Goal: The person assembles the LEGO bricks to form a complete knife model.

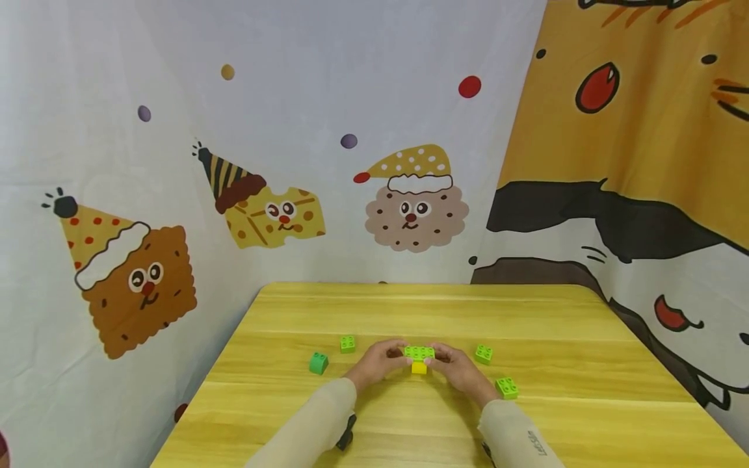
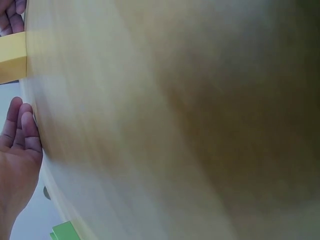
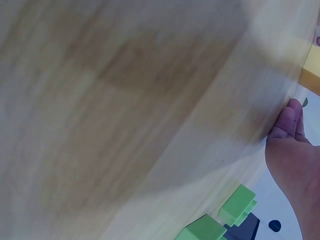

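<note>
The left hand (image 1: 380, 361) and the right hand (image 1: 461, 372) pinch the long lime brick (image 1: 419, 353) from its two ends, thumbs on the near side and fingers curled round behind, each grip only as wide as the brick. The brick's long axis runs left to right, its studs point up, and it sits atop a narrower yellow brick (image 1: 419, 368), near the middle of the wooden table (image 1: 421, 312). Outside the left hand lie a dark green brick (image 1: 318, 363) with a curved side and a small lime brick (image 1: 348, 344). Past the right hand is a farther lime brick (image 1: 483, 353); a nearer lime brick (image 1: 506, 388) lies close beside the right wrist. A printed cloth (image 1: 351, 78) hangs behind.
</note>
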`<state>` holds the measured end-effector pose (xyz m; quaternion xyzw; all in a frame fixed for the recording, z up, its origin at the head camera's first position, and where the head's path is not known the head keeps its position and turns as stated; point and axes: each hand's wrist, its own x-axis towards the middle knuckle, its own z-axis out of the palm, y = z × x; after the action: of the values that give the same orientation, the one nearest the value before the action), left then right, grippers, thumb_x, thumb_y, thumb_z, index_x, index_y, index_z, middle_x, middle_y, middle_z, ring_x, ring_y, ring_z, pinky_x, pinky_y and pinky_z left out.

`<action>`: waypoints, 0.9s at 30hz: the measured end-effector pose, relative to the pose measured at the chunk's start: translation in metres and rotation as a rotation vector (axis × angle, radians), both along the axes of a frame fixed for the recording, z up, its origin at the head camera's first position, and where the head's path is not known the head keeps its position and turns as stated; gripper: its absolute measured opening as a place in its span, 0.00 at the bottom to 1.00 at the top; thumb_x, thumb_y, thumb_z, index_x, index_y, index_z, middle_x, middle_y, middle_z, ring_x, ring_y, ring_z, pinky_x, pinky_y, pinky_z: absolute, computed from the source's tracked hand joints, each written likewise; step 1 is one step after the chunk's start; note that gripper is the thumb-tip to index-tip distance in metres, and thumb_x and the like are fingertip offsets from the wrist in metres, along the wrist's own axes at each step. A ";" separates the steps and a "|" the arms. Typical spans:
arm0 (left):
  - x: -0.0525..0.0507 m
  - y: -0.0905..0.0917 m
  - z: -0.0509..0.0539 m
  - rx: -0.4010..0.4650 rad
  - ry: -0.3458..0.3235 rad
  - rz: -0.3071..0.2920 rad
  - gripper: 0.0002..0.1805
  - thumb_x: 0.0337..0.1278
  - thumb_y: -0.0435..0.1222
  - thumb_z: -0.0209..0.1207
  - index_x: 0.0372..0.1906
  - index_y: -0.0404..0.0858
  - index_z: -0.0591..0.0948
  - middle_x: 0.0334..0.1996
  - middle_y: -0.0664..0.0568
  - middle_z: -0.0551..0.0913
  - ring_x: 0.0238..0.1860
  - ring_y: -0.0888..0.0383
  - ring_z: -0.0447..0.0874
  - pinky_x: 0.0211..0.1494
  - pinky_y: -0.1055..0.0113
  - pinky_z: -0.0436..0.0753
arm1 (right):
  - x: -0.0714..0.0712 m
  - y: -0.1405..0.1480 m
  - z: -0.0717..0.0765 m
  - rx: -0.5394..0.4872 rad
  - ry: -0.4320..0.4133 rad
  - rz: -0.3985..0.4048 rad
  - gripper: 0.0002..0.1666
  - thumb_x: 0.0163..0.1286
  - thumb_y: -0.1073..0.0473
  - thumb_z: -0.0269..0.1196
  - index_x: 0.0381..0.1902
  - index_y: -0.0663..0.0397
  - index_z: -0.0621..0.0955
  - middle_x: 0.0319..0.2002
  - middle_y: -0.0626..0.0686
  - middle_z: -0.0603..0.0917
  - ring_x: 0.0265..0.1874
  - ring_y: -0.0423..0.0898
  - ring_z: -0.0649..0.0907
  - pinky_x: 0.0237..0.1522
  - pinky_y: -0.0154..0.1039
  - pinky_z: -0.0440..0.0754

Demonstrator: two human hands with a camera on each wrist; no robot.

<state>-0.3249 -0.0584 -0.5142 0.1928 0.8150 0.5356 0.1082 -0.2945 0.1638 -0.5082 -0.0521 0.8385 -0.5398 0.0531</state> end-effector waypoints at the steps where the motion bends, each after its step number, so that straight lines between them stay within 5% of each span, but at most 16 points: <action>1: 0.000 0.000 0.000 0.004 0.000 0.000 0.17 0.65 0.44 0.64 0.57 0.46 0.82 0.40 0.52 0.81 0.38 0.56 0.76 0.36 0.62 0.77 | 0.000 0.000 -0.001 -0.001 0.000 -0.004 0.23 0.73 0.53 0.63 0.61 0.56 0.79 0.54 0.56 0.82 0.54 0.54 0.80 0.56 0.56 0.76; 12: 0.000 0.001 0.004 0.002 -0.008 0.002 0.16 0.62 0.43 0.66 0.53 0.45 0.81 0.49 0.51 0.79 0.50 0.53 0.76 0.51 0.53 0.77 | 0.000 -0.002 -0.002 0.013 0.017 -0.009 0.26 0.72 0.54 0.63 0.64 0.61 0.76 0.57 0.60 0.81 0.57 0.59 0.78 0.55 0.57 0.76; 21: -0.005 0.002 0.005 0.001 -0.014 -0.017 0.15 0.63 0.43 0.66 0.52 0.46 0.81 0.45 0.53 0.79 0.46 0.55 0.75 0.50 0.55 0.76 | 0.001 -0.005 0.006 0.029 0.028 -0.003 0.16 0.72 0.56 0.63 0.55 0.55 0.80 0.53 0.56 0.82 0.55 0.57 0.79 0.54 0.56 0.77; 27: -0.006 0.003 0.006 -0.021 0.005 -0.028 0.15 0.62 0.42 0.66 0.51 0.43 0.81 0.46 0.54 0.79 0.46 0.55 0.76 0.50 0.56 0.77 | 0.001 -0.003 0.011 0.070 0.012 -0.004 0.28 0.71 0.52 0.65 0.64 0.61 0.76 0.57 0.59 0.80 0.56 0.58 0.78 0.54 0.57 0.76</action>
<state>-0.3311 -0.0555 -0.5083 0.2045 0.8180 0.5251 0.1159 -0.2938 0.1605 -0.4972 -0.0515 0.8574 -0.5098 0.0488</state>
